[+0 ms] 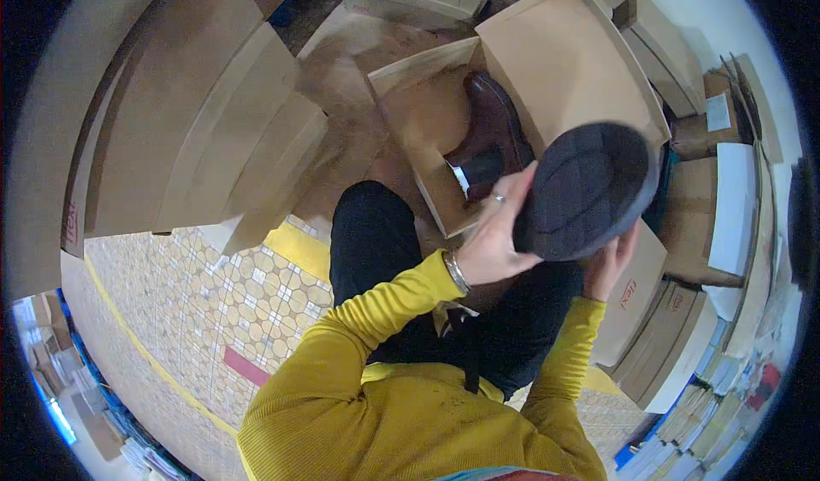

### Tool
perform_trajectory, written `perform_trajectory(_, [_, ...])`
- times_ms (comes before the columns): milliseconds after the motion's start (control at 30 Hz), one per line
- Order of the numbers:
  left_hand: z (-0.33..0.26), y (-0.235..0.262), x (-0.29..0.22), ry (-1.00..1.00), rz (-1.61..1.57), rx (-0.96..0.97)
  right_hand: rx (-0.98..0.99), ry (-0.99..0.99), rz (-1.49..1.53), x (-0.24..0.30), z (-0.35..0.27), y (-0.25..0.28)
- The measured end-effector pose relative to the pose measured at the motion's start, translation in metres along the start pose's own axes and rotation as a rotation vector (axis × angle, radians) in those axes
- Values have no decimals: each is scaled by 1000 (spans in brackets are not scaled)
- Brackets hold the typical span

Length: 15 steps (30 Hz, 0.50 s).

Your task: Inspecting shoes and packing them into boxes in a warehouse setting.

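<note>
We hold a dark-soled shoe (589,192) up in front of us, between our two hands, with its sole turned toward our view. The grip of our left hand (500,246) pinches the shoe's left edge; a ring (498,197) sits on one finger and a bracelet (456,272) circles the wrist. Our right hand (608,263) touches the shoe's lower right edge, but the shoe hides much of it, so we cannot tell how far its grip is closed.

Beyond our left hand, we see an open cardboard box (427,186) with its lid (572,54) raised. Inside it lies a dark reddish-brown boot (497,126), partly covered from view by the held shoe and our fingers.

We wear mustard sleeves (389,306) and black trousers (371,233). Large cartons (188,122) stand to our left, and more boxes (632,310) are stacked to our right. Below us, the patterned floor (205,293) carries yellow tape (299,253) and a red strip (245,366).
</note>
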State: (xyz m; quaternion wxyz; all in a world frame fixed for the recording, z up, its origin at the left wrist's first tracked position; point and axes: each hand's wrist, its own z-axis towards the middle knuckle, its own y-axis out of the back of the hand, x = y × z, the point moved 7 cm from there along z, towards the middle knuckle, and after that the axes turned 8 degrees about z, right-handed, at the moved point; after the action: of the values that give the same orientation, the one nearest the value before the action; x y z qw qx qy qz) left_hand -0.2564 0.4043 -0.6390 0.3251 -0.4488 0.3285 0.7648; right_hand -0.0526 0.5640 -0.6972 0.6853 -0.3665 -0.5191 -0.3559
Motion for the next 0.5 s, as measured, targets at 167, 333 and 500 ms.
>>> perform_trajectory(167, [-5,42,22,-506,625,-89,148,-591,637,-26,-22,-78])
perform_trajectory(333, [-8,74,69,-812,947,-22,626,-589,328,-5,-21,-171])
perform_trajectory(500, [25,109,117,-514,1051,44,576,-670,491,-65,15,-213])
